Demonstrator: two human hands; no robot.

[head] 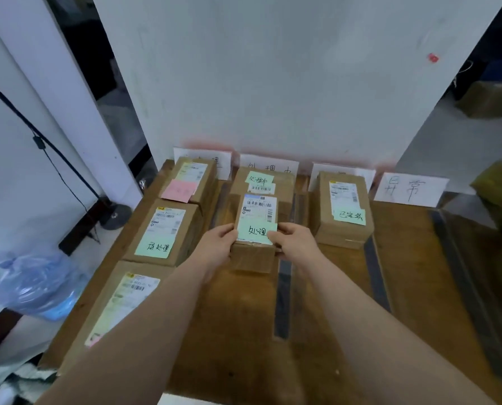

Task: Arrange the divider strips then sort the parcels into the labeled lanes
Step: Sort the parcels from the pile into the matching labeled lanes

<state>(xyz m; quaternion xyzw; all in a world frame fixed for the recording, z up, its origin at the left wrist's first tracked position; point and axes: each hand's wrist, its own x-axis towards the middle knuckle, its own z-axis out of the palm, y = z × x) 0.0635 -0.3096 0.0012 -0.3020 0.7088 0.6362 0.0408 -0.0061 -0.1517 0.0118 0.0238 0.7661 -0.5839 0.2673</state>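
both hands [219,244] [295,244] grip a parcel [255,226] in the second lane.

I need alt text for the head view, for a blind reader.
The left hand and right hand hold a cardboard parcel with a green note in the second lane of a wooden table. Three parcels line the left edge.

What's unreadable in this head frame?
All in the head view:
- Far-left lane sign: writing mostly behind the back-left parcel.
- Third lane sign: writing behind the third-lane parcel.
- Green note on the held parcel: end under the right grip.
- Nearest left parcel: label partly behind the left forearm.
- Pink note: writing too faint.
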